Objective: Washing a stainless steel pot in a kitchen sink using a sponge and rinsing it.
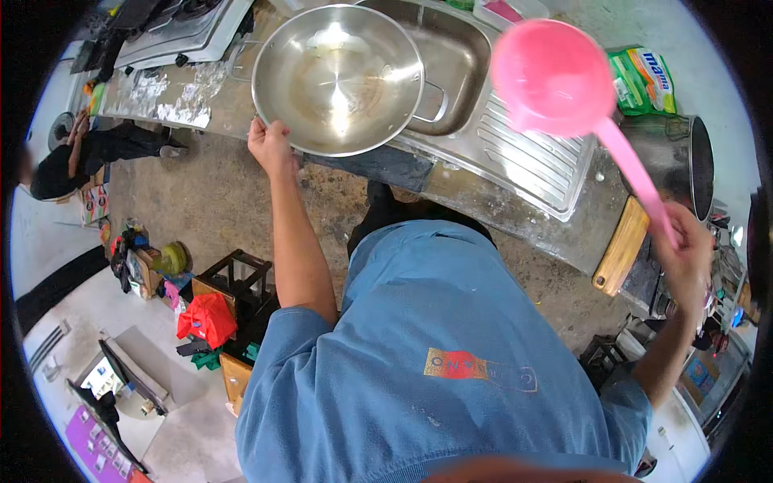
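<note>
My left hand [273, 147] grips the near-left rim of a wide stainless steel pan [338, 78] with two loop handles. The pan is tilted so that its shiny inside faces me, and faint brownish marks show on its bottom. It overlaps part of a stainless steel sink basin [459, 78]. Out to the right, my right hand [685, 259] holds the long handle of a pink plastic dipper [552, 75], whose round bowl is raised above the ribbed drainboard [525, 157]. What the dipper contains, if anything, I cannot tell.
A wooden cutting board [622, 247] lies at the counter's right edge, beside a large metal pot [670, 160]. Behind the dipper stands a green packet [643, 81]. A stove [181, 33] is at upper left. A seated person [66, 157] is at far left; a red bag [207, 320] sits behind me.
</note>
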Tool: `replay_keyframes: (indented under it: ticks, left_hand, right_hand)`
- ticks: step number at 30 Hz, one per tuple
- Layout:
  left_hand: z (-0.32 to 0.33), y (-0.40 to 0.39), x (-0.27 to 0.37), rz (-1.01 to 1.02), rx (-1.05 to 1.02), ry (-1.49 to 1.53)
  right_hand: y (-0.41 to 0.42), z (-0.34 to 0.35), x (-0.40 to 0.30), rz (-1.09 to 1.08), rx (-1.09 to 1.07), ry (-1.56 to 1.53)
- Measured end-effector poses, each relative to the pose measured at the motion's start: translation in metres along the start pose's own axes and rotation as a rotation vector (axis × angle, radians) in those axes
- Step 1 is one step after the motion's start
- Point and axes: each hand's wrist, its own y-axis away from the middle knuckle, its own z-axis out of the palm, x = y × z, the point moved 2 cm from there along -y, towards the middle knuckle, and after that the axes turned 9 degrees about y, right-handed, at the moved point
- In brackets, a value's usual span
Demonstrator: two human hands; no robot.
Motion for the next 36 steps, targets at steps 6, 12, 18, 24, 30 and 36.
replay_keyframes:
  ticks: [6,12,18,24,30,36]
  left_hand:
    - [-0.009,-0.001,-0.002,0.123,0.039,-0.023]
    - [-0.003,-0.004,-0.016,0.122,0.074,0.086]
    - [-0.010,-0.012,-0.036,0.078,0.141,0.166]
    - [0.000,-0.010,-0.032,0.041,0.158,0.176]
    - [-0.006,-0.008,-0.037,0.025,0.166,0.202]
    - [0.003,-0.002,-0.030,-0.086,0.167,0.218]
  right_hand:
    - [-0.047,0.102,-0.081,-0.443,0.153,-0.029]
    - [-0.077,0.163,-0.118,-0.675,0.255,-0.015]
    - [-0.090,0.172,-0.126,-0.683,0.216,0.052]
    - [-0.100,0.159,-0.112,-0.668,0.292,0.140]
    - [-0.099,0.142,-0.110,-0.689,0.288,0.152]
    - [-0.090,0.160,-0.127,-0.782,0.319,0.029]
